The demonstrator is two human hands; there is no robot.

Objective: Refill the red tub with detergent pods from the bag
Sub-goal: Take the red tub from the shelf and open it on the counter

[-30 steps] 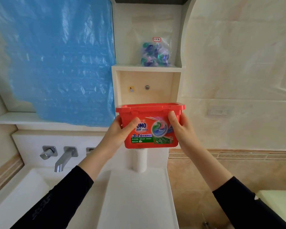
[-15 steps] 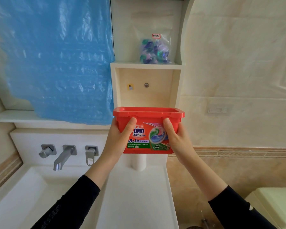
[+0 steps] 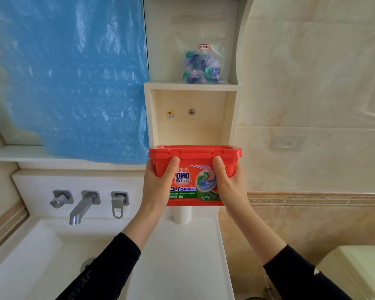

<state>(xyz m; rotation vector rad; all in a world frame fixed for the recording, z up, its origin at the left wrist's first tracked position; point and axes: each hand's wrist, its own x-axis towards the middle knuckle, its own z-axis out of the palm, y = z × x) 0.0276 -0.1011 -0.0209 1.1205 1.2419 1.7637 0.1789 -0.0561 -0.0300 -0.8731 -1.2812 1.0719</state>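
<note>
I hold the red tub (image 3: 194, 158) in front of me with both hands, level and in the air, just below the lower wall niche. My left hand (image 3: 158, 187) grips its left end with the thumb across the printed front. My right hand (image 3: 228, 187) grips the right end the same way. The tub has no lid on; its inside is hidden from this angle. A clear bag of purple and green detergent pods (image 3: 202, 66) stands on the upper shelf (image 3: 165, 85), above the tub and apart from both hands.
A white counter (image 3: 182, 256) lies below the tub, with a white cylinder (image 3: 182, 215) standing at its back. The sink (image 3: 30, 256) and its tap (image 3: 82, 206) are to the left. Blue plastic film (image 3: 74, 72) covers the mirror. A toilet cistern (image 3: 359, 269) sits at lower right.
Both hands have brought the red tub down and a little toward me, away from the lower niche. The grip is unchanged. The bag has stayed on its shelf.
</note>
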